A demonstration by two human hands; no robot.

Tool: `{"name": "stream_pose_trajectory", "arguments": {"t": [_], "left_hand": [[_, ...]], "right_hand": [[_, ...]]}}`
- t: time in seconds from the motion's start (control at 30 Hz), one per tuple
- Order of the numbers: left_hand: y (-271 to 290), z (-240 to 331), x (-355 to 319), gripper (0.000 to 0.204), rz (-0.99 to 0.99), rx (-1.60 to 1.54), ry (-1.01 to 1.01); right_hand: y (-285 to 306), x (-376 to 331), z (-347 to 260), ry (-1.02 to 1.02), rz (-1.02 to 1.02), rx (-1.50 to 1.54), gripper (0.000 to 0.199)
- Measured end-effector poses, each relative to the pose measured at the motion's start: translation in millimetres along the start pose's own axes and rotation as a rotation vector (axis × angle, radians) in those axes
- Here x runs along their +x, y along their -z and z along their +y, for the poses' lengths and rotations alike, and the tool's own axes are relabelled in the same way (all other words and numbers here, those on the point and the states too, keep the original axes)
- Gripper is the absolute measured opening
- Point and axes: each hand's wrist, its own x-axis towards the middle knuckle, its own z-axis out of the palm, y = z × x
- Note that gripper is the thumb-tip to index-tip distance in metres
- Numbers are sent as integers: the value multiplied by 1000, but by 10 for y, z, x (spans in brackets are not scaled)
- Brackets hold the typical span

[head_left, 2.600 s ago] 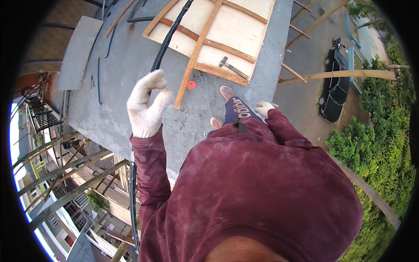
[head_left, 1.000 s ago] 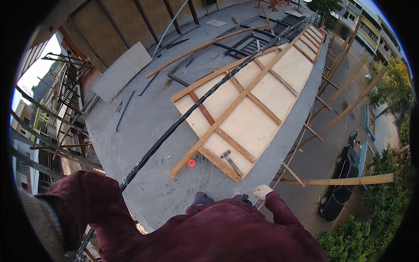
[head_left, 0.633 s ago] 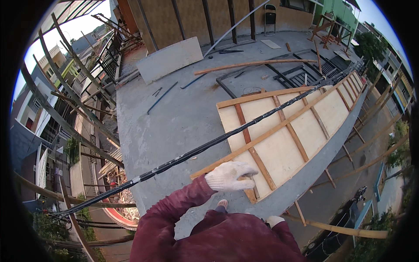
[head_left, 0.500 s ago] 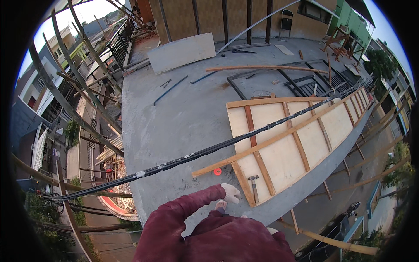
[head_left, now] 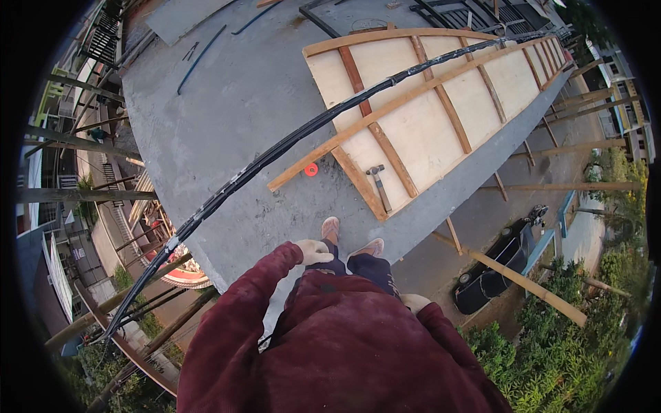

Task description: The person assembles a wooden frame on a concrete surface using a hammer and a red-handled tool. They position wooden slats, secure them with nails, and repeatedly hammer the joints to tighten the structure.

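Left hand (head_left: 313, 251), gloved, hangs in front of the thigh, its grip loosely curled and holding nothing; right hand (head_left: 415, 303), also gloved, sits low at the hip, mostly hidden by the maroon sleeve, so its grip cannot be told. Both feet (head_left: 351, 237) stand near the slab edge (head_left: 441, 220); a hammer (head_left: 378, 186) lies just beyond them on the plywood formwork panel (head_left: 427, 117); a small red cap (head_left: 311, 168) rests on the concrete slab (head_left: 227, 117) to the left; a black cable bundle (head_left: 275, 155) crosses overhead. Risk, as judged: a backward step or a trip on the loose batten (head_left: 323, 155) could carry the person over the unguarded edge.
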Motion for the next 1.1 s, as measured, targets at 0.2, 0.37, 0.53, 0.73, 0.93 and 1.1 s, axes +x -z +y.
{"name": "stream_pose_trajectory", "arguments": {"t": [0.2, 0.37, 0.53, 0.73, 0.93, 1.1], "left_hand": [[-388, 203, 208, 31, -174, 21, -187], [-202, 980, 213, 20, -423, -70, 130], [-456, 1053, 266, 20, -601, -168, 252], [-581, 602, 946, 40, -179, -475, 167], [12, -924, 3287, 58, 715, -1104, 510], [758, -1494, 5103, 127, 1161, -1144, 595]], "right_hand": [[333, -334, -328, 79, -171, 393, 21], [-120, -501, 477, -17, -394, 824, 39], [-643, 94, 965, 15, -606, 565, 52], [-88, 870, 1068, 130, -965, 359, 43], [43, 3086, 2359, -159, 293, 170, 28], [439, 4964, 3324, -344, 536, -150, 39]]}}
